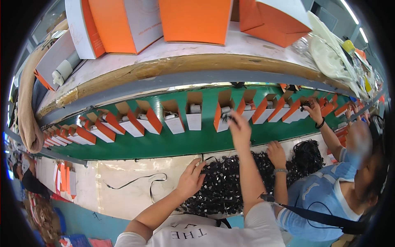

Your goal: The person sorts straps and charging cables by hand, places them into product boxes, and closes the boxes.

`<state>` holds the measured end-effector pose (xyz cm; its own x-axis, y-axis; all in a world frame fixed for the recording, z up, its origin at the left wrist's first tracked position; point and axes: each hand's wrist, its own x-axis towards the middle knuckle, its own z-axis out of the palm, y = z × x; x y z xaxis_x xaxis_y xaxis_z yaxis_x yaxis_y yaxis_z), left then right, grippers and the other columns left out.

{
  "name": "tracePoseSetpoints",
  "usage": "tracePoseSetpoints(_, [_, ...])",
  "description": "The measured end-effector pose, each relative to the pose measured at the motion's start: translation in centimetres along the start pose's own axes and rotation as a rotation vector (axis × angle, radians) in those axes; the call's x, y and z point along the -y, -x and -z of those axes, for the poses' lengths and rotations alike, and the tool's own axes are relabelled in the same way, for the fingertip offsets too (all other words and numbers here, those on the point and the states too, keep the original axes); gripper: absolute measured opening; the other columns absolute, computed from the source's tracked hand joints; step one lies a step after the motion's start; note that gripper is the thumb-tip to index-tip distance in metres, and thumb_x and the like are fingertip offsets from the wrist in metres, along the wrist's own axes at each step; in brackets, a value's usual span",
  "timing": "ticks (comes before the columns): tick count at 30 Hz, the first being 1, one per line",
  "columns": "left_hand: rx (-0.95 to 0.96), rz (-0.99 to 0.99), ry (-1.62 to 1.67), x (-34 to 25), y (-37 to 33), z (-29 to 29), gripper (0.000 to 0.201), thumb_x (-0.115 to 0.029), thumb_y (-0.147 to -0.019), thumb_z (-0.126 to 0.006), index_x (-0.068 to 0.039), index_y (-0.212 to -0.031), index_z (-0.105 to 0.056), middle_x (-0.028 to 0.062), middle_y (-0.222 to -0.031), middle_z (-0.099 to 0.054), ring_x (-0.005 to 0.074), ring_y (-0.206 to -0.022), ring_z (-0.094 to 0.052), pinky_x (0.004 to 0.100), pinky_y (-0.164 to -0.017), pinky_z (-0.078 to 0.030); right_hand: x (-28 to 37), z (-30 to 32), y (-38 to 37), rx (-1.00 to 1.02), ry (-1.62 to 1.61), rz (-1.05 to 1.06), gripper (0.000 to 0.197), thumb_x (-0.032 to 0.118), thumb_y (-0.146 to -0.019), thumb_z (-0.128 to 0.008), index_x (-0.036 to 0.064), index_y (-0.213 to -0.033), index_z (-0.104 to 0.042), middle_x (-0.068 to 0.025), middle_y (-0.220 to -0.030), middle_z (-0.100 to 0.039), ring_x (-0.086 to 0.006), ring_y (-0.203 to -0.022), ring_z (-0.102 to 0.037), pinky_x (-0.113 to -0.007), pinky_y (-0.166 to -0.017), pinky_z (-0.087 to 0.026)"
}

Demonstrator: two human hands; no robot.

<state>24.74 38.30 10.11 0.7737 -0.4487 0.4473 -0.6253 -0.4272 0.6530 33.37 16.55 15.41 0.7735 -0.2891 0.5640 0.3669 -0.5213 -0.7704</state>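
My right hand (240, 131) reaches over the green belt to an open white-and-orange box (222, 124). Its fingers are closed on a small bundled black cable (226, 117) at the box's mouth, partly blurred. Below, my left hand (191, 179) rests at the left edge of a wide pile of black cables (257, 177). Its fingers are stretched out and touch the pile's edge, with no cable plainly gripped. A pale, rounded item shows inside the box under my right hand; its kind is unclear.
Open boxes (194, 120) line the green belt (152, 144). A loose black strap (158, 174) lies on the white table (123, 197). At right, a co-worker in blue (321, 197) has one hand by the cables, the other at a box. Orange boxes (195, 20) stand on the shelf above.
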Motion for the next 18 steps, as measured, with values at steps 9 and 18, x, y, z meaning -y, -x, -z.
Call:
tracePoseSetpoints(9, [-0.149,0.474,-0.033,9.4,10.6,3.9,0.032,0.0,-0.075,-0.057,-0.005,-0.105,-0.051,0.0145,-0.104,-0.052,0.0286,-0.078,-0.055,0.036,-0.069,-0.047,-7.7,-3.1,-7.3,0.35,1.25,0.381,0.011,0.01,-0.073,-0.051,0.0123,-0.076,-0.061,-0.0034,-0.079,-0.058,-0.0198,-0.083,-0.056,-0.05,-0.093,-0.033])
tracePoseSetpoints(18, [-0.233,0.918,-0.3,14.0,20.2,4.5,0.023,-0.014,-0.078,-0.058,-0.002,-0.097,-0.053,0.0181,-0.101,-0.05,0.0344,-0.09,-0.053,0.0411,-0.077,-0.044,-6.2,-4.1,-7.2,0.654,1.096,0.2,0.016,0.007,-0.073,-0.05,0.004,-0.084,-0.062,-0.0086,-0.088,-0.059,-0.0271,-0.092,-0.054,-0.041,-0.086,-0.038])
